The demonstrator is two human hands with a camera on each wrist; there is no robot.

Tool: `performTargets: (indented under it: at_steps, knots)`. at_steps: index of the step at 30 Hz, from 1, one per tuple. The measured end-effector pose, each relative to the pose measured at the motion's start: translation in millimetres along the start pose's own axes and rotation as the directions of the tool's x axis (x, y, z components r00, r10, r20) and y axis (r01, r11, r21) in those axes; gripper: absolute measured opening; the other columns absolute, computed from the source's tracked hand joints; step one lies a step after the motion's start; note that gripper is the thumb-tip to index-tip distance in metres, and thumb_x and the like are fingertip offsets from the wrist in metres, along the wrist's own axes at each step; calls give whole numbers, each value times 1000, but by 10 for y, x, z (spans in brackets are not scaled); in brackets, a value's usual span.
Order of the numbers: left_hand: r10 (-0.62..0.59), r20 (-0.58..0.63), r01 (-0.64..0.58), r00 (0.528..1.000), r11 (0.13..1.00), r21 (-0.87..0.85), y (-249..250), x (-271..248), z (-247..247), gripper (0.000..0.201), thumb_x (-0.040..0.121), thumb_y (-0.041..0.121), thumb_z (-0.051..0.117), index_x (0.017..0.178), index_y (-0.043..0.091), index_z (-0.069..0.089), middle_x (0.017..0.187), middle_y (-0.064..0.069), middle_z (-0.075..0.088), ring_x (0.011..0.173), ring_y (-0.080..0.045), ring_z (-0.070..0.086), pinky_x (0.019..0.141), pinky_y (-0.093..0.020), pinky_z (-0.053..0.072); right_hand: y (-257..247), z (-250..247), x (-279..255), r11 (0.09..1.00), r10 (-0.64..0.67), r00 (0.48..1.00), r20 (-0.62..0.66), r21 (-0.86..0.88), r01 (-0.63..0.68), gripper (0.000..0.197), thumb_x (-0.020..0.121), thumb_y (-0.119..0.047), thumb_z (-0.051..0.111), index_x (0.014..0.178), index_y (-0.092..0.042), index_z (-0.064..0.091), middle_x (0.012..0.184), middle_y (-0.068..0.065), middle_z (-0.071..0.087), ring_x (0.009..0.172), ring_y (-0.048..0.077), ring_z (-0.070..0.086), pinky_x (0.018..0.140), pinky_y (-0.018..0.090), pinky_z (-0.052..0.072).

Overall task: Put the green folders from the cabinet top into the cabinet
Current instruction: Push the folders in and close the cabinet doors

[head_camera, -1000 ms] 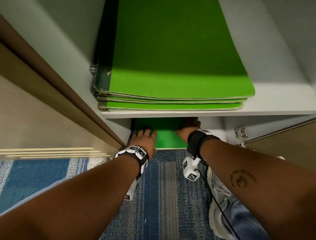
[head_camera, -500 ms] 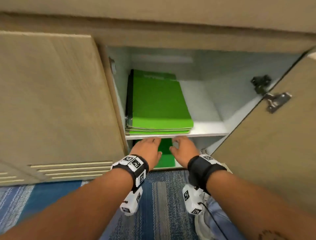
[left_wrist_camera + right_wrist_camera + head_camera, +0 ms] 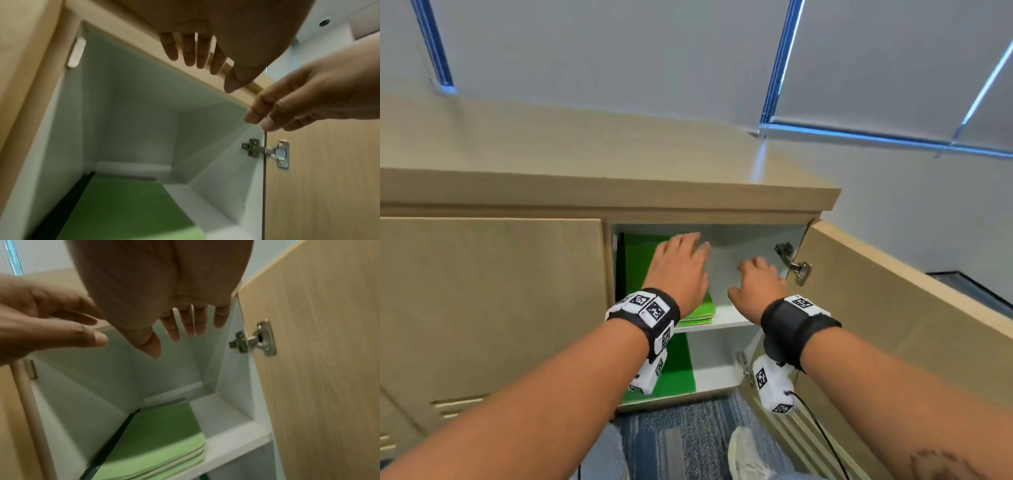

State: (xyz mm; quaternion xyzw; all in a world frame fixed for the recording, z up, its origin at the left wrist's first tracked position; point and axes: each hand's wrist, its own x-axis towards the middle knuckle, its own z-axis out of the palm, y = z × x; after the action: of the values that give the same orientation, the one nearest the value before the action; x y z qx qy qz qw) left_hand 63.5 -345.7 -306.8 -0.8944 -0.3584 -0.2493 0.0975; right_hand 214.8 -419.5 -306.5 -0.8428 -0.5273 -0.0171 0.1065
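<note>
A stack of green folders lies on the left of the upper shelf in the open cabinet, also seen in the right wrist view and the left wrist view. One more green folder lies flat on the lower shelf. My left hand hovers in front of the upper stack with straight fingers and holds nothing. My right hand hangs beside it, fingers relaxed and empty, before the bare right half of the shelf. The wooden cabinet top shows no folder in this view.
The right cabinet door stands open with its metal hinge near my right hand. The left door is closed. Blue striped carpet and a white shoe lie below. Window blinds hang behind the cabinet.
Both hands have lifted off the folder on the lower shelf and risen in front of the upper shelf. The head view has tilted up, bringing the cabinet top and blinds into sight.
</note>
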Motion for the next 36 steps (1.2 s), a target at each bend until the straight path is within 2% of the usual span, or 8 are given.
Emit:
performTargets:
  at_steps: [7, 12, 15, 18, 24, 28, 32, 36]
  knots:
    - [-77, -71, 87, 994, 986, 142, -88, 299, -432, 77, 87, 43, 50, 151, 23, 14, 156, -4, 10, 145, -26, 9, 116, -59, 1, 368, -531, 9, 978, 75, 994, -79, -190, -89, 58, 83, -39, 57, 135, -20, 42, 143, 8, 34, 129, 31, 37, 103, 45, 37]
    - [-105, -49, 111, 993, 980, 163, -69, 323, -534, 81, 88, 42, 50, 152, 25, 4, 159, -4, -1, 146, -27, 2, 114, -61, -3, 681, -804, -3, 930, 174, 973, -151, -300, -213, 49, 79, -27, 58, 126, -23, 46, 138, 11, 35, 128, 33, 34, 105, 48, 30]
    - [-113, -21, 115, 993, 973, 200, -31, 361, -625, 81, 90, 42, 45, 152, 25, -3, 160, -4, -12, 147, -32, -13, 113, -63, -6, 822, -904, -22, 898, 285, 955, -79, -327, -295, 52, 80, -22, 58, 129, -20, 43, 136, 14, 35, 127, 35, 36, 105, 49, 32]
    - [-180, -17, 179, 984, 962, 205, -90, 431, -738, 77, 93, 41, 39, 152, 23, -7, 161, -3, -9, 147, -33, -12, 111, -66, -4, 876, -956, -27, 860, 353, 936, 8, -397, -321, 46, 83, -21, 54, 128, -18, 46, 130, 13, 41, 121, 34, 40, 101, 48, 36]
    - [-233, 124, 216, 965, 967, 137, -211, 508, -880, 61, 99, 30, 29, 152, 26, -3, 160, 4, 8, 148, -27, 1, 108, -72, 0, 971, -1041, 261, 831, 440, 893, 90, -416, -368, 42, 65, -11, 57, 106, -14, 58, 110, 11, 41, 103, 36, 48, 91, 48, 47]
    - [-242, 130, 223, 961, 964, 145, -191, 548, -882, 60, 100, 29, 29, 152, 25, -1, 158, 3, 10, 148, -28, 3, 106, -74, 0, 953, -1138, 286, 814, 478, 868, 139, -442, -377, 35, 73, -11, 55, 108, -13, 57, 117, 12, 41, 107, 38, 48, 92, 47, 45]
    - [-240, 117, 220, 964, 962, 163, -198, 550, -842, 61, 100, 31, 30, 152, 24, -1, 158, 3, 9, 147, -29, 3, 105, -75, 0, 1094, -1125, 499, 820, 502, 844, 186, -411, -397, 27, 81, -22, 56, 107, -15, 60, 120, 10, 47, 107, 36, 53, 94, 45, 48]
    - [-247, 111, 228, 963, 961, 159, -193, 554, -827, 63, 99, 33, 32, 152, 25, -1, 157, 3, 9, 147, -29, 3, 105, -75, -1, 1682, -631, 1268, 845, 473, 847, 245, -400, -356, 34, 71, -36, 59, 101, -20, 65, 106, 7, 56, 96, 31, 54, 88, 44, 50]
